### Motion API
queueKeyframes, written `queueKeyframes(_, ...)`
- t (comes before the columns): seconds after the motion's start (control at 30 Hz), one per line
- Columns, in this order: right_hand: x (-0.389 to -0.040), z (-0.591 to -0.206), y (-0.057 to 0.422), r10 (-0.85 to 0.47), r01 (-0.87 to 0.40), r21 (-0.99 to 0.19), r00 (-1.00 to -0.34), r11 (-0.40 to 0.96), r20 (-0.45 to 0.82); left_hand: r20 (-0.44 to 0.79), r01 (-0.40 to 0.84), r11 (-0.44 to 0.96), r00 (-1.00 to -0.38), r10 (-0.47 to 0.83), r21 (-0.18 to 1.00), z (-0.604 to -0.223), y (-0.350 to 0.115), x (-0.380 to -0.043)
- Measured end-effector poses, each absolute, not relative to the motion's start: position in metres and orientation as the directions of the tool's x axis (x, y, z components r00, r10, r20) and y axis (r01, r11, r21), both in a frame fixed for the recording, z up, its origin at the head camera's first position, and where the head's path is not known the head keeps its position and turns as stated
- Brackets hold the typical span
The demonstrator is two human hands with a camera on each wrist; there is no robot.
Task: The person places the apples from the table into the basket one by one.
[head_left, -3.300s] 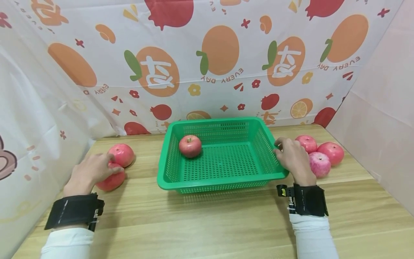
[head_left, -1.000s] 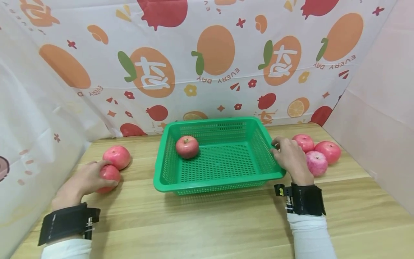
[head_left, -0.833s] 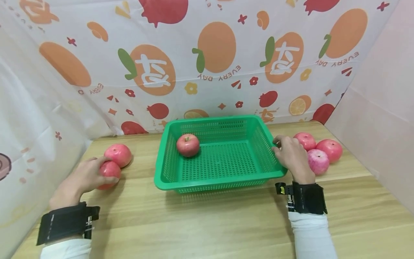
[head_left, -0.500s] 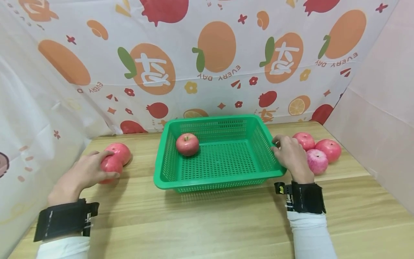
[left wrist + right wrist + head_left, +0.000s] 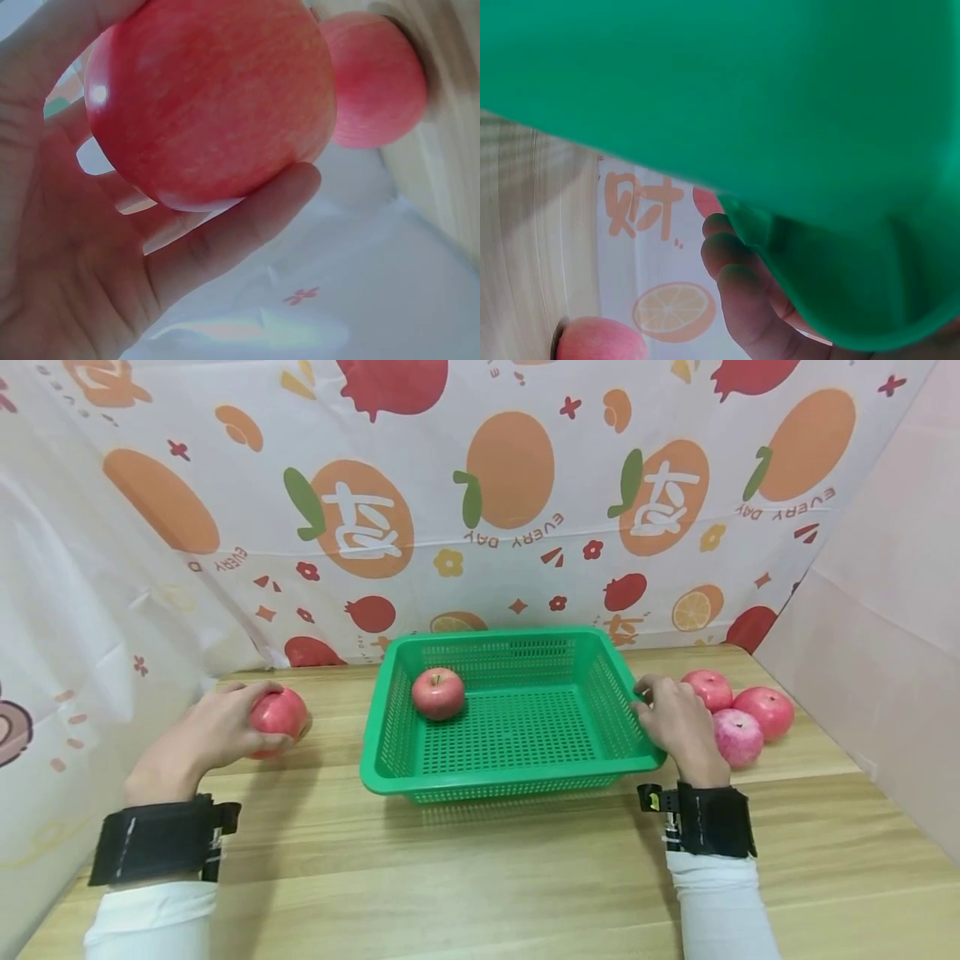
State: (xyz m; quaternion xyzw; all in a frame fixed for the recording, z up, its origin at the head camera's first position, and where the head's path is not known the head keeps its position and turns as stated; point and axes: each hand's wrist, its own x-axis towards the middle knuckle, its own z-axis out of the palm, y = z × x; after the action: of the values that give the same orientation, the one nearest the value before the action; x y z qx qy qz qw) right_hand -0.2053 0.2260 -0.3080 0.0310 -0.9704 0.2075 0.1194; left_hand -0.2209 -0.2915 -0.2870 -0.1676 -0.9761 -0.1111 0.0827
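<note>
Occupying both hands (image 5: 206, 735) (image 5: 678, 727): apple (image 5: 210, 105) in left, basket rim (image 5: 517, 777) apparently in right.

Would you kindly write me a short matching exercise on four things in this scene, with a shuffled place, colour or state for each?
Things:
1. left hand
2. right hand
3. basket
4. apple with a visible stem

Descriptions:
A. green
B. inside the basket
C. gripping the basket
D. holding a red apple

Right pairs: 1-D, 2-C, 3-A, 4-B.
</note>
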Motion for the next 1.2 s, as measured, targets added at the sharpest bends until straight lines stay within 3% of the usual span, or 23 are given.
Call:
queueKeyframes(0.43, -0.206, -0.308, 0.226, -0.013, -0.118, -0.391, -0.965, 0.913, 0.263, 0.158, 0.328, 0.926, -0.940, 0.301, 0.188, -0.273, -0.280, -0.219)
queueKeyframes(0.8, -0.206, -0.310, 0.226, -0.006, -0.110, -0.394, -0.966, 0.913, 0.257, 0.207, 0.372, 0.912, -0.919, 0.336, 0.173, -0.265, -0.272, -0.222)
queueKeyframes(1.03, -0.207, -0.310, 0.226, -0.004, -0.109, -0.393, -0.966, 0.913, 0.257, 0.142, 0.318, 0.927, -0.945, 0.294, 0.200, -0.261, -0.265, -0.220)
queueKeyframes(1.2, -0.206, -0.310, 0.227, -0.003, -0.105, -0.393, -0.968, 0.914, 0.252, 0.168, 0.328, 0.923, -0.940, 0.298, 0.199, -0.257, -0.258, -0.222)
